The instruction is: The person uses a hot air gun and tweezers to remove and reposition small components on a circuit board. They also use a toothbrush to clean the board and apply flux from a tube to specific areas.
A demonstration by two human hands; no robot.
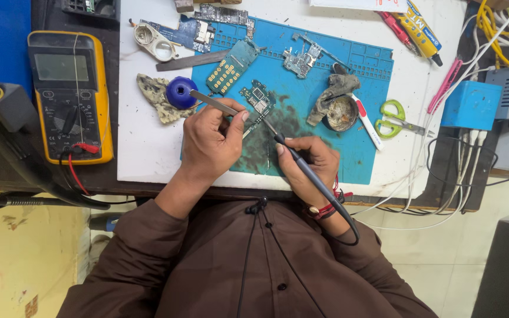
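My left hand (210,141) grips metal tweezers (213,103) that point toward a small green circuit board (258,99) on the blue work mat (325,141). My right hand (307,162) holds a dark soldering iron (301,165) like a pen, its thin tip reaching the circuit board's lower edge. The iron's black cable runs back past my wrist. Both hands rest on the mat's stained near part.
A yellow multimeter (72,94) lies at the left with red and black leads. On the mat lie a keypad board (230,68), another board (301,59), a round flux tin (341,112) and a blue round bottle (181,92). Green-handled scissors (393,118) and a blue box (472,105) sit at the right.
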